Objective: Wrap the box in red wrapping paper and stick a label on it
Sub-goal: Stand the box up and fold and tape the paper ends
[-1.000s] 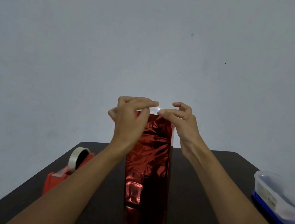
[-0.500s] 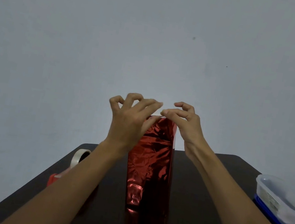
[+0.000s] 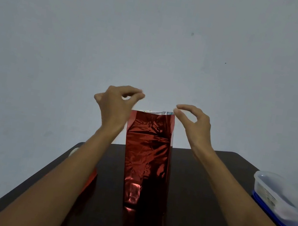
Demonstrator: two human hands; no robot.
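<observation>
ok so this bit looks like closing the top end, and my two cents: push the short sides in first so you get clean triangles, crease each fold hard with a fingernail because foil springs back, and keep the box planted so it doesn't tip since it's tall and narrow. Have the tape ready before you let go of a flap. Right now the left hand (image 3: 117,105) sits by the upper left corner of the box (image 3: 144,171), with its fingers curled and the tips drawn close together. It's blurry, so I can't tell if they're pinching anything. The right hand (image 3: 193,124) hovers just off the upper right corner, thumb and fingers curved in an open C with nothing in them. The box stands upright dead centre of the frame on the dark table (image 3: 213,173). The red wrapping paper (image 3: 148,132) is shiny, crinkly foil, snug down the sides. The top edge stands open, with a silvery strip (image 3: 165,113) peeking out. I can't see a label. A clear tub (image 3: 278,197) on a blue lid sits at the right edge.
</observation>
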